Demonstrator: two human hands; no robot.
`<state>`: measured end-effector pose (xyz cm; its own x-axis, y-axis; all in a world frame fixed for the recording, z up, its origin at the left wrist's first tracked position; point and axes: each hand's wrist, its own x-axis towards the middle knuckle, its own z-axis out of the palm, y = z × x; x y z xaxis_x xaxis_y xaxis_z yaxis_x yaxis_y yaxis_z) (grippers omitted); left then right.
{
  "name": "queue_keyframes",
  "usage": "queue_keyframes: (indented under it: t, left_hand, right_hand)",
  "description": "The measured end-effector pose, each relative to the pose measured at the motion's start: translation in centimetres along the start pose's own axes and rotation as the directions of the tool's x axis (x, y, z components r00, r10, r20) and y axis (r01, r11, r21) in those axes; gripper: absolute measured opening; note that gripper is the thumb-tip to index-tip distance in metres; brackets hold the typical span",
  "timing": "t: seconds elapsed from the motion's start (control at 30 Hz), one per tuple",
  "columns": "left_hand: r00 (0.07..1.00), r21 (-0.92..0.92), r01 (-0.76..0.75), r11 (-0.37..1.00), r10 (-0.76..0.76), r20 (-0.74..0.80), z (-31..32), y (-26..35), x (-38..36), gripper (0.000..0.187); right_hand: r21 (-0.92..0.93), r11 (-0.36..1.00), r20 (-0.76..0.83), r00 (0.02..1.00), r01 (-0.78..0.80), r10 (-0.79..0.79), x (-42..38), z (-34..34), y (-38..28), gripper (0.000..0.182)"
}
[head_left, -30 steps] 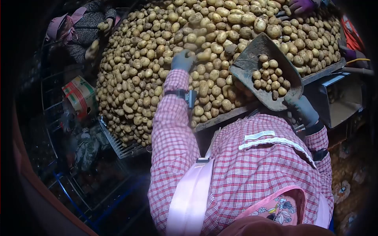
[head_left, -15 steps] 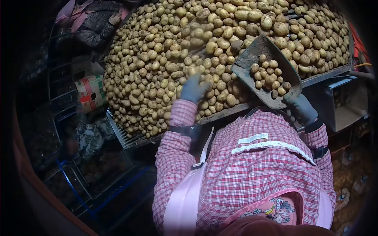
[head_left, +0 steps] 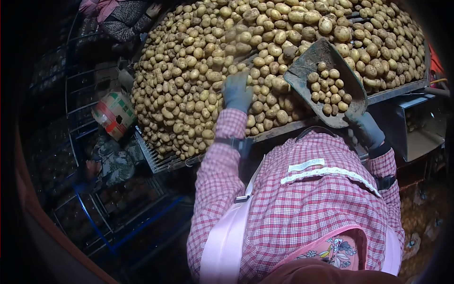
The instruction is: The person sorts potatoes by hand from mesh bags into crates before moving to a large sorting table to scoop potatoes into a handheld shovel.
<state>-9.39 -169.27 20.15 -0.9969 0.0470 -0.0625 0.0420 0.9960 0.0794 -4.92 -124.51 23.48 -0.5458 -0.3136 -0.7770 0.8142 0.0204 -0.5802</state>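
Note:
A large heap of potatoes [head_left: 189, 94] fills the slatted metal table in front of me. My left hand [head_left: 238, 93], in a grey-blue glove, lies on the potatoes near the middle of the heap, its fingers bent down over them with the thumb apart. I see no potato gripped in it. My gloved right hand [head_left: 368, 131] is closed at the handle end of a worn metal scoop [head_left: 305, 71], and the handle itself is mostly hidden. Several small potatoes [head_left: 328, 87] sit in the scoop, which is at the table's front edge [head_left: 279, 132], over the heap.
An open metal box or chute [head_left: 423, 128] stands at right, below the table edge. To the left are a printed cardboard carton [head_left: 114, 116], blue metal frames [head_left: 90, 213] and a person in camouflage clothing [head_left: 116, 163]. Another person [head_left: 125, 21] is at the far left.
My left hand has moved slightly away from me over the potatoes, its fingers now bending down onto them. The scoop stays in my right hand. The whole view has shifted a little.

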Motion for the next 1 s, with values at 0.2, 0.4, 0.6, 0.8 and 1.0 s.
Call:
queue_keyframes:
  t: [0.2, 0.4, 0.6, 0.8, 1.0]
  left_hand:
    - [0.954, 0.067, 0.006, 0.998, -0.026, 0.3, 0.6, -0.9, 3.6, 0.043]
    - [0.948, 0.189, -0.24, 0.952, 0.188, 0.257, 1.5, -0.5, 2.4, 0.022]
    - [0.949, -0.013, -0.132, 0.991, 0.13, 0.288, 4.9, -0.1, 4.5, 0.027]
    - [0.937, -0.167, -0.025, 0.986, 0.081, 0.339, 4.8, 0.1, 5.6, 0.032]
    - [0.902, -0.253, 0.094, 0.963, 0.025, 0.432, 3.0, 0.6, 4.5, 0.053]
  right_hand:
    - [-0.024, 1.0, -0.002, 1.0, -0.013, 0.013, -0.2, 0.9, -0.3, 0.036]
    - [0.012, 1.0, -0.032, 0.999, 0.01, -0.01, -0.7, 3.1, -0.2, 0.039]
    - [0.053, 0.998, -0.069, 0.997, 0.029, -0.025, -1.0, 6.0, 0.9, 0.036]
    - [0.07, 0.998, -0.126, 0.992, 0.002, 0.007, -0.6, 6.7, 1.5, 0.032]
    - [0.034, 0.999, -0.153, 0.988, 0.038, -0.032, -0.5, 8.2, 0.5, 0.03]
